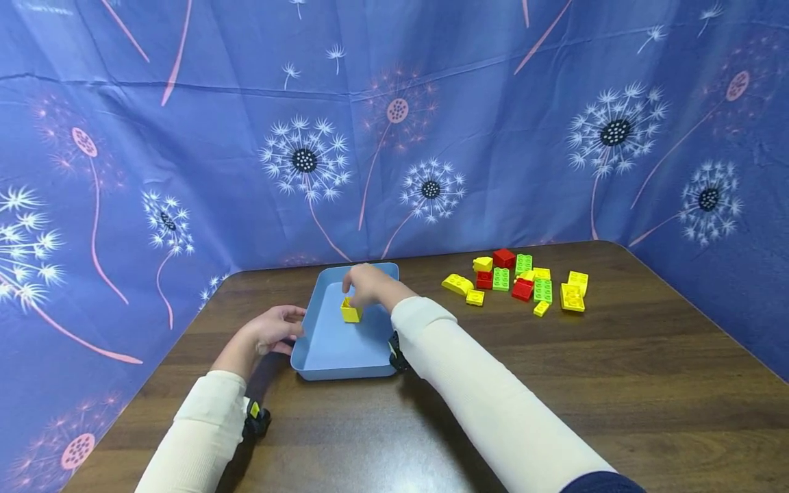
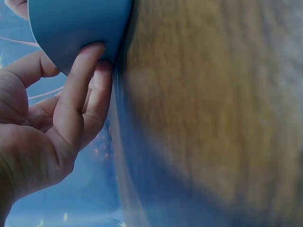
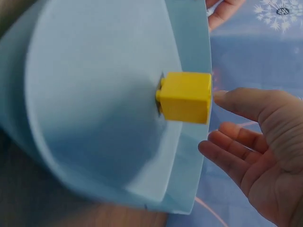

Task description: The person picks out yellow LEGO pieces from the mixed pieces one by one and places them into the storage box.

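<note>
A yellow brick (image 3: 185,98) stands with its studs against the floor of the blue tray (image 1: 345,373). My right hand (image 1: 368,284) is over the tray, close to the brick. In the right wrist view its thumb tip is right by the brick's upturned end, and the other fingers are spread loosely beside it, not curled round it. My left hand (image 1: 275,330) is at the tray's left side. Its fingertips touch the outer wall near the rim, as the left wrist view shows, with the fingers (image 2: 72,101) fairly straight.
Several yellow, red and green bricks (image 1: 522,290) lie loose on the wooden table (image 1: 555,383) to the right of the tray. Behind the table hangs a blue cloth (image 1: 370,137) with dandelion prints, close to its back edge.
</note>
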A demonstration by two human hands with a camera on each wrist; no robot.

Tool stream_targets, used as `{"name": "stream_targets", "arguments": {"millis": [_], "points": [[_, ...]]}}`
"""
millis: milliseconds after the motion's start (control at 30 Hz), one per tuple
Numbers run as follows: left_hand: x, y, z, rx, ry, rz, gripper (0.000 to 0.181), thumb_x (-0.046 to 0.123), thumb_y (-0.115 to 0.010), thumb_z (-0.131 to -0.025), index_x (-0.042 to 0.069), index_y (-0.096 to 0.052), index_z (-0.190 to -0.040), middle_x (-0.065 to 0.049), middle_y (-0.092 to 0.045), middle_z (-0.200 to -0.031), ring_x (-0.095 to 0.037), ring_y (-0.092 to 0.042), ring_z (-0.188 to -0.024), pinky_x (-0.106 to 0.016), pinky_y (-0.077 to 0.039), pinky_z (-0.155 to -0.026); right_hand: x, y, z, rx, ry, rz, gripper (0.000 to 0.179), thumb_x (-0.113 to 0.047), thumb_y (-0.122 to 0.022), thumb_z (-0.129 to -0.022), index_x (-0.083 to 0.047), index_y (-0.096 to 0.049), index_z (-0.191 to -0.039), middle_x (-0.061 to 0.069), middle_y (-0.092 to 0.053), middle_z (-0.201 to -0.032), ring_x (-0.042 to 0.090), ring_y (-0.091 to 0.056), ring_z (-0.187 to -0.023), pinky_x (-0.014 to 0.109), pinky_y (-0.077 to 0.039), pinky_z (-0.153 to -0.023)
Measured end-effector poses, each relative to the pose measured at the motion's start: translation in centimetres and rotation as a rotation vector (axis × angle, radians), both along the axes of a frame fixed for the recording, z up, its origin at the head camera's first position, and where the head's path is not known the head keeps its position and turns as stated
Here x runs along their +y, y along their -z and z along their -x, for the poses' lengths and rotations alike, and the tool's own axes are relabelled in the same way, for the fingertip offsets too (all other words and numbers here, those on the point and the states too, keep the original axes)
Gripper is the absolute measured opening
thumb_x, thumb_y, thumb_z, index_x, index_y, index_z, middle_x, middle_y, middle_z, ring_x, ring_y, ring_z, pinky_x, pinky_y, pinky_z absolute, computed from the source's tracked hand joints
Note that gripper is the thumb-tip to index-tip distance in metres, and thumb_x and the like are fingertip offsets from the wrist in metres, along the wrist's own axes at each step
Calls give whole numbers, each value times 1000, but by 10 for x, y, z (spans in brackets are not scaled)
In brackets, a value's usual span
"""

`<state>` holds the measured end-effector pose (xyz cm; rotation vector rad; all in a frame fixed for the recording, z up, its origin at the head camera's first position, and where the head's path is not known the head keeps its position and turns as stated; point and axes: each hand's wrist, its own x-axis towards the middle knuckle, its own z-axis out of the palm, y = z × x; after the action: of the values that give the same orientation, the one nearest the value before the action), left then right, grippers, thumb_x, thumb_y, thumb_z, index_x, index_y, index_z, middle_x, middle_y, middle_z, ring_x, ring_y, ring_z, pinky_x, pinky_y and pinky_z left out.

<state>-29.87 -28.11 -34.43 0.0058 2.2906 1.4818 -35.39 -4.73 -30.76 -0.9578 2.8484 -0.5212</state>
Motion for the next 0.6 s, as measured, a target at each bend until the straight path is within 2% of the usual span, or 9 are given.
{"name": "stream_targets", "arguments": {"millis": [167, 433, 600], "points": [[3, 5, 2, -1, -22, 14, 60, -4, -55, -87, -6, -35, -143, -23, -54, -119, -23, -58, -88, -41, -59, -70, 17, 0, 8, 15, 13, 18, 28, -12, -72, -86, -6, -71, -113, 6, -65, -118, 21, -56, -112, 36, -47, -98], [6, 5, 3, -1, -21, 1, 61, -5, -54, -86, -7, -34, -143, -21, -54, -115, -20, -56, -82, -40, -59, -66, 57, -3, 26, 64, 106, 36, 28, -12, -71, -85, -4, -70, -112, 10, -66, -116, 23, -57, -106, 39, -46, -95], [6, 5, 5, -2, -19, 1, 60, -5, -54, -87, -7, -33, -143, -19, -54, -112, -18, -55, -79, -38, -59, -65, 86, -3, 36, 113, 164, 12, 27, -10, -68, -84, -4, -70, -111, 10, -66, -112, 24, -58, -102, 38, -48, -91]]}}
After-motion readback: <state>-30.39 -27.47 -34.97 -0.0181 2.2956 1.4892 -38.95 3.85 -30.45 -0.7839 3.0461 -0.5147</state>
